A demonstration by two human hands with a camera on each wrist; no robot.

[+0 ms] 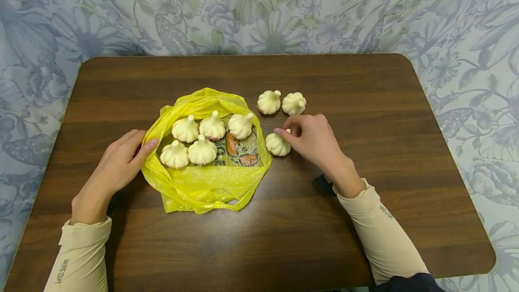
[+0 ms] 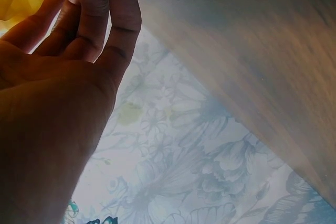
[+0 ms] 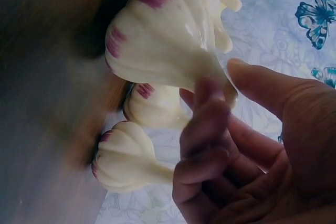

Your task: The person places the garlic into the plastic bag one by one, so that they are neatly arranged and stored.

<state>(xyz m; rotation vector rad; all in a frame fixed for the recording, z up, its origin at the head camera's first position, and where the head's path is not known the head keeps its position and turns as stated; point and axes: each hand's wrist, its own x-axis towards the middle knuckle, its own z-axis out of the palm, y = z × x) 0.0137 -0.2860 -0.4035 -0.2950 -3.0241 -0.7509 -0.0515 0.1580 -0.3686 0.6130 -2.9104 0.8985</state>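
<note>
My left hand [image 1: 117, 161] grips the left rim of a yellow plastic bag [image 1: 211, 184], its thumb over the edge. Inside the spread bag sit several white garlic bulbs [image 1: 202, 150], stems up, on a dark printed surface. With thumb and fingers my right hand [image 1: 314, 141] pinches the stem of a garlic bulb [image 1: 277, 144] just beyond the bag's right edge. Purple streaks mark this bulb's [image 3: 157, 35] base in the right wrist view. The left wrist view has the left hand [image 2: 68, 61] mostly in shadow, with its fingertips' contact partly hidden.
Two more garlic bulbs, one on the left [image 1: 269, 102] and one on the right [image 1: 293, 103], lie behind the right hand. A dark object [image 1: 323, 185] is partly hidden under the right wrist. The brown wooden table [image 1: 385, 102] meets floral wallpaper [image 1: 279, 26] at the back.
</note>
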